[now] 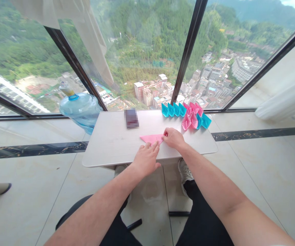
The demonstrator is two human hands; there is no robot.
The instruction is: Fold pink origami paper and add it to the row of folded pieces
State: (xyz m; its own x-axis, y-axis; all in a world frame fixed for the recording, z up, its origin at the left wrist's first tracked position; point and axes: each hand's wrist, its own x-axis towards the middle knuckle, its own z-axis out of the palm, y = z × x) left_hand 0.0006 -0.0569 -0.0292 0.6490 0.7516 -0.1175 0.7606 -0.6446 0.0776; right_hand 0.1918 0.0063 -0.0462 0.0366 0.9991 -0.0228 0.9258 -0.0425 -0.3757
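Your left hand (145, 158) lies open, fingertips pinning the flat pink paper triangle (151, 138) at the middle of the white rectangular table (106, 143). Your right hand (173, 137), curled, pinches the triangle's right end. Match the edges, then crease firmly. Blue and pink folded paper shapes (185, 114) sit beyond.

One table (106, 143) carries one flat pink sheet (151, 138), one blurred dark item (131, 118), about five blue paper shapes (173, 110) and about five pink paper shapes (189, 121), overlapping too much for surer counts, with one jug (82, 109) beside it.
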